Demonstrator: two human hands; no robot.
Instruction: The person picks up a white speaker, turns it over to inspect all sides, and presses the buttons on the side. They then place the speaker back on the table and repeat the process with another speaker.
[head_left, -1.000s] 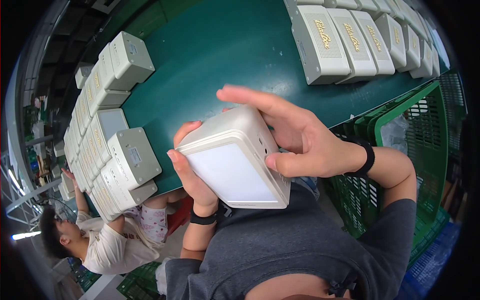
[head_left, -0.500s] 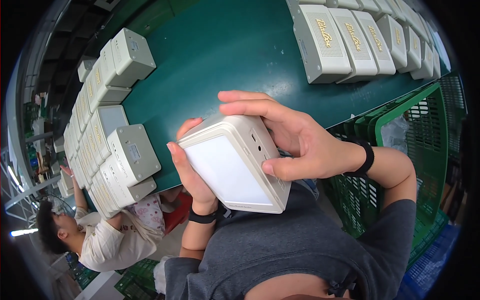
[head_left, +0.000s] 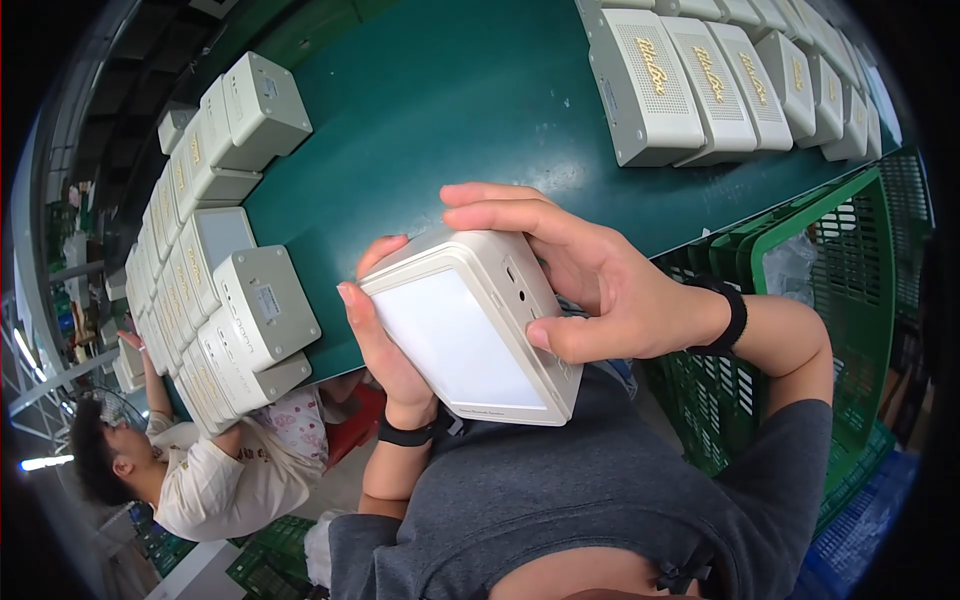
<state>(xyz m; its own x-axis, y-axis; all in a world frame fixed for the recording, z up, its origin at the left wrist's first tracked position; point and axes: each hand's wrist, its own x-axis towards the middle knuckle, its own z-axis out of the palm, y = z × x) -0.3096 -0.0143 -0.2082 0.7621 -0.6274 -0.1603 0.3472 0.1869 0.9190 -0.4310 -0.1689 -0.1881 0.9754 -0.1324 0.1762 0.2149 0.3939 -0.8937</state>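
Note:
Between my two hands is a cream, box-shaped speaker [head_left: 455, 340], tilted so that its bright white screen faces up toward me. My left hand [head_left: 388, 350] wraps round the left side, with the thumb along the screen's edge and fingertips showing behind. On the other side, my right hand [head_left: 600, 280] grips the speaker: the thumb presses on the side panel near small ports and buttons, and the index and middle fingers reach across the top edge. The speaker's underside and back are hidden. Black bands circle both my wrists.
Similar cream speakers [head_left: 655, 90], with perforated fronts, stand in rows at the green table's [head_left: 430, 110] far right. More speakers [head_left: 265, 300] are stacked at the left. Green plastic crates [head_left: 880, 300] stand at my right. A seated person [head_left: 240, 470] is at the lower left, beside the stack.
Almost nothing differs. The speaker and both hands have shifted very slightly to the right, with the same grip.

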